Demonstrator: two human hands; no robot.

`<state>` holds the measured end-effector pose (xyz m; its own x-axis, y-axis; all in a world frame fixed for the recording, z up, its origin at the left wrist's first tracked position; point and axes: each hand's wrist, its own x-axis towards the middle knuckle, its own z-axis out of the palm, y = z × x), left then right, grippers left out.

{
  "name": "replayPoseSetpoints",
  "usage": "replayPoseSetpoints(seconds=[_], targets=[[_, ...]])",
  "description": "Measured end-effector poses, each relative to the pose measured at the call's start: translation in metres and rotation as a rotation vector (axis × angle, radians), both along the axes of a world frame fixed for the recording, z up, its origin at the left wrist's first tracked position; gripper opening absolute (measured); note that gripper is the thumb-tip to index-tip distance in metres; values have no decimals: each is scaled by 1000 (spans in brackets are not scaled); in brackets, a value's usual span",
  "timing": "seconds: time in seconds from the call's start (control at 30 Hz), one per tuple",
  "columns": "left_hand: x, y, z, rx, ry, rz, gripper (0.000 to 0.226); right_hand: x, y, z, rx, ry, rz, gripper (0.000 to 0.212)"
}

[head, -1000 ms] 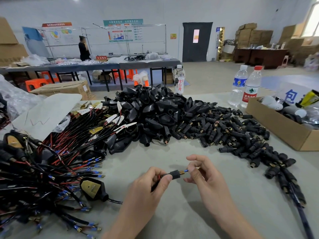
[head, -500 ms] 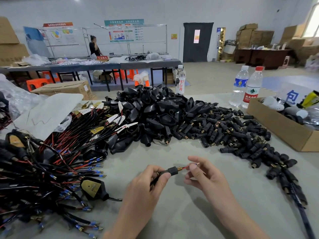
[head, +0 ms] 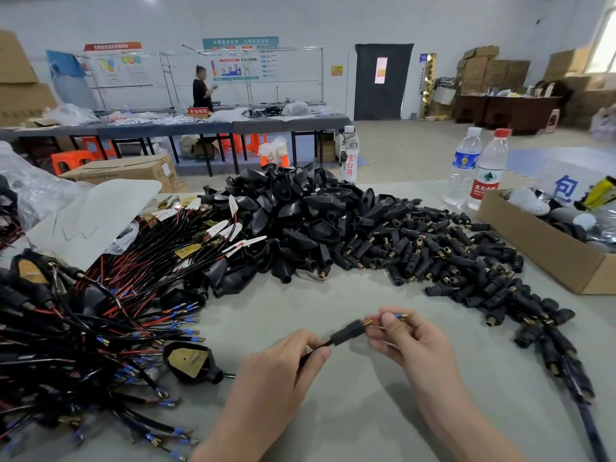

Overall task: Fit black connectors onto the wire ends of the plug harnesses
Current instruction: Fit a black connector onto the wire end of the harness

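While the left hand (head: 276,371) pinches a thin black cable (head: 325,344) between thumb and forefinger, the small black cylindrical connector with a brass mouth (head: 348,331) sits on that cable just beyond the grip. It hangs between the two hands, above the grey desk (head: 366,415).

The right hand (head: 413,341) closes its grip on the red and blue-sleeved wire ends (head: 398,316), which stick out past the brass mouth.

At the desk's right side, an open brown cardboard box (head: 533,251) holds white and grey rounded items too blurred to name. A loose heap of matching black connectors (head: 433,258) lies on the desk beside it.

The held connector's long axis runs from lower left to upper right, with its brass mouth pointing at the right hand.
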<state>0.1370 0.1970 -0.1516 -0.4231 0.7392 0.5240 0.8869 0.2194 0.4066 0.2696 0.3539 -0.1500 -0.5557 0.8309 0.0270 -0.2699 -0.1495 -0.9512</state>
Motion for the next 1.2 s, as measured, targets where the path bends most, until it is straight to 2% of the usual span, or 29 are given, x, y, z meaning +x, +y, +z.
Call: replayPoseSetpoints(seconds=[0.13, 0.33, 0.53, 0.67, 0.77, 0.87, 1.0, 1.1, 1.2], targets=[[-4, -1, -1, 32, 54, 28, 14, 6, 7, 2, -22, -13, -67, 11], [-3, 0, 3, 68, 89, 36, 17, 3, 6, -1, -109, 17, -53, 13], [-3, 1, 1, 62, 125, 2, 25, -1, 3, -2, -264, 133, 86, 52], [-1, 3, 1, 74, 182, -4, 27, 0, 1, -1, -294, 176, 163, 63], [1, 7, -2, 104, 185, -2, 28, -1, -4, -1, -294, 155, 246, 53], [2, 8, -3, 130, 135, 0, 29, -1, -5, -2, -286, 130, 216, 38], [3, 7, -3, 76, 121, -43, 35, 0, -3, -2, -169, 44, 147, 37], [3, 7, -4, 45, 159, -60, 27, -1, -6, -3, -89, 2, 139, 37], [0, 6, -2, 42, 181, -27, 22, 1, 1, -1, -56, 17, 40, 30]])
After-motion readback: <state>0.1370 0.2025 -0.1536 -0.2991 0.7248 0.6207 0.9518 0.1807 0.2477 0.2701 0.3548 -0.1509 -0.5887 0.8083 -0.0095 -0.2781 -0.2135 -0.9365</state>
